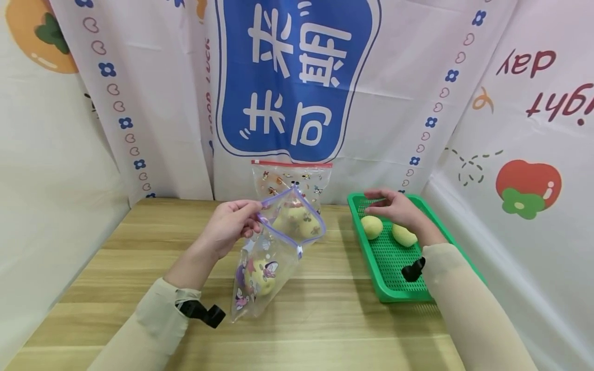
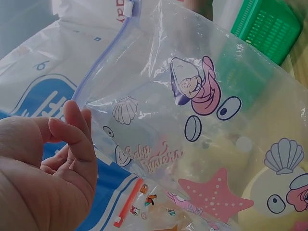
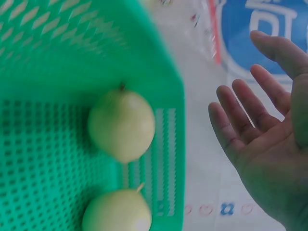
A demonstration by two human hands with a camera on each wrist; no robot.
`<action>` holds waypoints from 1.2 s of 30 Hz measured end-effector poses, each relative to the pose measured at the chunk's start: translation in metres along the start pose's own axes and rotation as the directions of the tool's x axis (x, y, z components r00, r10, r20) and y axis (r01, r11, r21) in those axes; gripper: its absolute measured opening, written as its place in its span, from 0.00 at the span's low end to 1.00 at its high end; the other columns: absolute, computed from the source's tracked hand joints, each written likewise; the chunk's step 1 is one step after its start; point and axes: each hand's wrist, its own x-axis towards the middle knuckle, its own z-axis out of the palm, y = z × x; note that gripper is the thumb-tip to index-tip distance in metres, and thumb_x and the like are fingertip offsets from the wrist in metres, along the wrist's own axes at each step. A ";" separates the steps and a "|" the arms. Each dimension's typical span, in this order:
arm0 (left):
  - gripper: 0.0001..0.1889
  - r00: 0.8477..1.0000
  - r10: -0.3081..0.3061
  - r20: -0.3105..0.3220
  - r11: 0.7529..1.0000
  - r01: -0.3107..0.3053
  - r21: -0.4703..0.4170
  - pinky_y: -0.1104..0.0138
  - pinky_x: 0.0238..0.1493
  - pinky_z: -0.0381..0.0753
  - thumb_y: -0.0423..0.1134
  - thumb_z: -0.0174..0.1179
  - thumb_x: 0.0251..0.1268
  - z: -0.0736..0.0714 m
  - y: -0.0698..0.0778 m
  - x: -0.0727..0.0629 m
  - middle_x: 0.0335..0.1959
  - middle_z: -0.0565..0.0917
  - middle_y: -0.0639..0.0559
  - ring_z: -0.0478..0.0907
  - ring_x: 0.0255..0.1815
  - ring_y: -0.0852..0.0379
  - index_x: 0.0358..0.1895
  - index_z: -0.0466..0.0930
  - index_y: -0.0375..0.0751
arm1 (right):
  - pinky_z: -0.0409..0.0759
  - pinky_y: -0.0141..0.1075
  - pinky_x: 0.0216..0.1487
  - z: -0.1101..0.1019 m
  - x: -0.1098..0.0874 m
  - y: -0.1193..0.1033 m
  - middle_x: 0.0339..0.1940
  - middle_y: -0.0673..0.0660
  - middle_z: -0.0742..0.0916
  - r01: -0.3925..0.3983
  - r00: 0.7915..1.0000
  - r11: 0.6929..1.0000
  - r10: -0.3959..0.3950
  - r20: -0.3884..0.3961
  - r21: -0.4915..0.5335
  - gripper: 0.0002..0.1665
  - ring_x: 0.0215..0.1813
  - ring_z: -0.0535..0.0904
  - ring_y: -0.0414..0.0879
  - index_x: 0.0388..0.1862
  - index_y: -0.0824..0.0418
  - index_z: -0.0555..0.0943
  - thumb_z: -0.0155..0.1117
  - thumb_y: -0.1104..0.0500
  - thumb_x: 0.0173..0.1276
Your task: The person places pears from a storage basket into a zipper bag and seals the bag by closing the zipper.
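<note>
My left hand (image 1: 229, 226) pinches the purple-edged mouth of a clear printed zip bag (image 1: 283, 257) between thumb and fingers. The mouth stands spread apart. A yellow pear (image 1: 260, 278) shows through the lower part of this bag. Over the green basket (image 1: 382, 295) my right hand (image 1: 394, 206) hovers with its fingers apart and nothing in them. Below it, two yellow pears lie in the basket; the right wrist view shows one pear (image 3: 121, 126) with a dark stem and another pear (image 3: 118, 211) nearer its lower edge.
Behind the purple-edged bag stands a second clear zip bag (image 1: 320, 180) with a red top strip and yellow fruit inside. The wooden table (image 1: 116, 273) ends at a printed cloth backdrop (image 1: 176, 103), with a side cloth (image 1: 510, 134) to the right.
</note>
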 end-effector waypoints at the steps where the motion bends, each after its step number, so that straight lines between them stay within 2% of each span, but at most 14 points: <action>1: 0.22 1.000 0.000 0.001 1.000 0.000 0.000 0.78 0.25 0.78 0.39 0.56 0.87 0.000 0.000 0.000 0.27 0.85 0.56 0.80 0.24 0.66 0.67 0.78 0.22 | 0.77 0.64 0.78 -0.002 -0.001 0.005 0.82 0.66 0.77 -0.007 1.000 1.000 0.007 0.000 -0.008 0.39 0.79 0.76 0.66 0.82 0.57 0.73 0.74 0.48 0.78; 9: 0.21 1.000 0.016 0.001 1.000 -0.016 0.006 0.78 0.25 0.79 0.39 0.56 0.87 0.000 0.000 -0.001 0.29 0.85 0.54 0.80 0.24 0.66 0.67 0.79 0.22 | 0.71 0.69 0.80 -0.018 -0.002 0.041 0.85 0.70 0.71 -0.072 0.997 0.987 0.068 -0.036 -0.141 0.46 0.83 0.67 0.72 0.86 0.60 0.67 0.73 0.44 0.78; 18: 0.21 1.000 0.016 0.008 1.000 -0.016 0.002 0.78 0.25 0.79 0.39 0.57 0.87 -0.002 0.000 -0.003 0.28 0.86 0.55 0.80 0.24 0.67 0.65 0.80 0.21 | 0.71 0.72 0.78 -0.031 -0.006 0.068 0.83 0.80 0.68 -0.160 0.986 0.929 0.166 -0.012 -0.332 0.49 0.81 0.65 0.80 0.86 0.69 0.63 0.71 0.47 0.78; 25: 0.21 1.000 0.010 0.007 1.000 -0.010 -0.015 0.77 0.25 0.78 0.39 0.57 0.87 -0.003 -0.001 -0.002 0.28 0.86 0.55 0.80 0.24 0.66 0.65 0.80 0.22 | 0.69 0.74 0.78 -0.033 -0.006 0.076 0.84 0.81 0.65 -0.260 0.953 0.872 0.301 0.035 -0.414 0.55 0.82 0.62 0.81 0.88 0.71 0.57 0.71 0.44 0.77; 31: 0.21 1.000 0.010 0.004 1.000 -0.010 -0.008 0.78 0.25 0.78 0.40 0.56 0.87 -0.004 -0.002 0.000 0.28 0.85 0.55 0.80 0.24 0.66 0.66 0.80 0.23 | 0.66 0.76 0.80 -0.035 -0.005 0.076 0.85 0.82 0.62 -0.303 0.929 0.837 0.366 0.056 -0.455 0.58 0.83 0.57 0.83 0.88 0.74 0.54 0.70 0.43 0.77; 36: 0.21 1.000 0.005 0.008 1.000 -0.005 -0.005 0.78 0.26 0.78 0.40 0.56 0.87 -0.004 -0.001 0.000 0.29 0.85 0.54 0.80 0.24 0.65 0.66 0.80 0.23 | 0.61 0.79 0.80 -0.036 -0.002 0.078 0.86 0.81 0.59 -0.348 0.899 0.807 0.432 0.075 -0.476 0.61 0.85 0.53 0.83 0.89 0.71 0.53 0.71 0.39 0.74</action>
